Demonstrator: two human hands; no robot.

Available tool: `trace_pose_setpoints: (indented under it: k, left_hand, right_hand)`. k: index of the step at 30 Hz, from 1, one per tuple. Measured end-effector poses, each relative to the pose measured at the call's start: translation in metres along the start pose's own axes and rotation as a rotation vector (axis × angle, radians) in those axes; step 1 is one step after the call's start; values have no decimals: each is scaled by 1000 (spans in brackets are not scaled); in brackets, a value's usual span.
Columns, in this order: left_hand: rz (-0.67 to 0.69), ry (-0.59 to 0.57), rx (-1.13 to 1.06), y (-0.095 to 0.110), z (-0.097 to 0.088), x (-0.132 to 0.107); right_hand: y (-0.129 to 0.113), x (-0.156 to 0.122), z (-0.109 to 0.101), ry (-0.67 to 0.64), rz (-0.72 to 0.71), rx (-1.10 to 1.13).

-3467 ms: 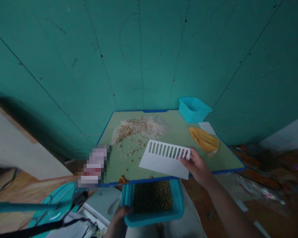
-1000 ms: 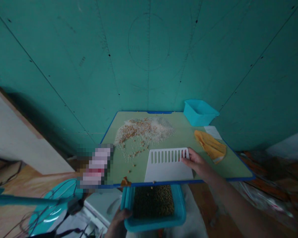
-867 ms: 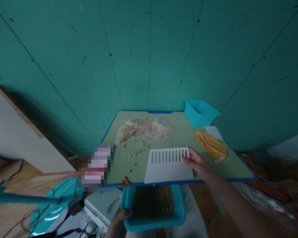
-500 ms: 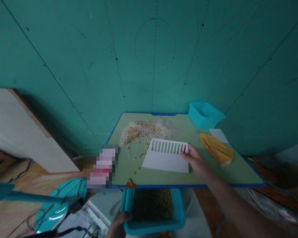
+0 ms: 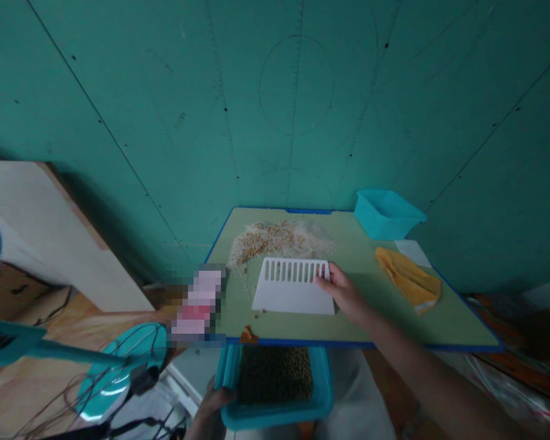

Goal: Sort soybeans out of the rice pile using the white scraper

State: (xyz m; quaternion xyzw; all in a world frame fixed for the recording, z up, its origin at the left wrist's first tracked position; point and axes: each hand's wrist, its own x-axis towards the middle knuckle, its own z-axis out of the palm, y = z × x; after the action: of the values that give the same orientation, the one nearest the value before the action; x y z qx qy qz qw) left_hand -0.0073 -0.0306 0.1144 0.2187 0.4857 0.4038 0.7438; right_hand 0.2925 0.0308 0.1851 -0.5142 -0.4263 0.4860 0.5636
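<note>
Right hand (image 5: 343, 293): fingers closed on one white slotted plastic scraper (image 5: 288, 296), lying flat on the green board (image 5: 302, 327), just below one seed pile (image 5: 275, 241). Left hand (image 5: 215, 397) grips one blue tray (image 5: 275, 418) of dark seeds below the board edge. Also on board: one blue tub (image 5: 387, 217), one yellow cloth (image 5: 407, 278).

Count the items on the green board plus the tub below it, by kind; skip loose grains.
Teal plastic tubs: 2
White plastic scraper: 1
Yellow cloth: 1
White paper slip: 1
Orange-brown scrap: 1
Total: 6
Not counted: pixelated object at the board's left edge, can't tell what it is.
</note>
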Motion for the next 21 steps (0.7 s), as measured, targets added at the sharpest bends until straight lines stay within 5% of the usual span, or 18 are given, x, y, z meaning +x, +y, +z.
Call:
trace_pose_setpoints:
  k: [6,14,21]
  left_hand:
    - [-20,-10,-9,4,-6,-1]
    - [-59,-169,-102,-2,-15,4]
    - [-40,-41,10,-1,-1,1]
  right_hand:
    - [-4,2,3,-80,30,-5]
    - [-8,-12,-6,-159,80,-16]
    - [-13,-12,-26,-56,-2,-29]
